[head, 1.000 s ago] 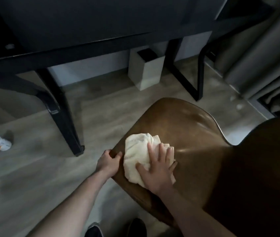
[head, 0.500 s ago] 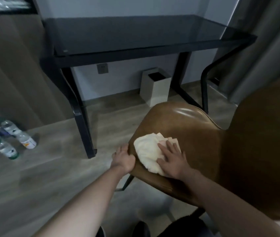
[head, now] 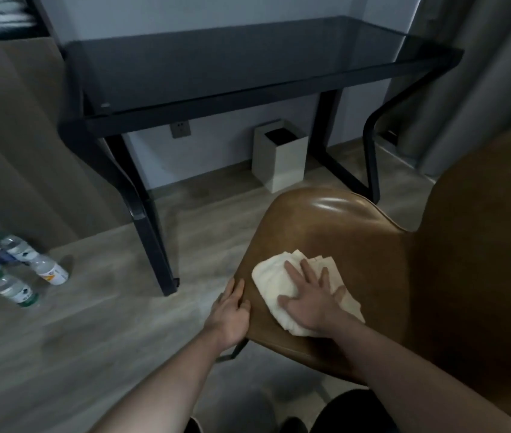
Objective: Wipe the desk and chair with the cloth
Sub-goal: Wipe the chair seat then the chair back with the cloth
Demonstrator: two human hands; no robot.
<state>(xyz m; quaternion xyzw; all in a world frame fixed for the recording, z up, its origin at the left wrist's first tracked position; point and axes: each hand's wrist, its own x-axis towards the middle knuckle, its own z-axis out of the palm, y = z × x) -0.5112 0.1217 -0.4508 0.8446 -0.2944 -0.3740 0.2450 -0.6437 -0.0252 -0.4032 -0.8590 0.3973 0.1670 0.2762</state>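
Observation:
A brown leather chair stands in front of me, its backrest rising at the right. A crumpled cream cloth lies on the seat near its left front edge. My right hand presses flat on the cloth with spread fingers. My left hand rests on the seat's left rim, fingers lying along the edge. The black desk with a dark glass top stands beyond the chair against the wall.
A white square bin sits under the desk. Several plastic bottles lie on the wooden floor at the left. Grey curtains hang at the right. Black desk legs stand left of the chair.
The view has lifted, bringing the whole desk top into sight. My right hand and the cloth stay on the seat's left front, shifted slightly; my left hand remains on the seat rim.

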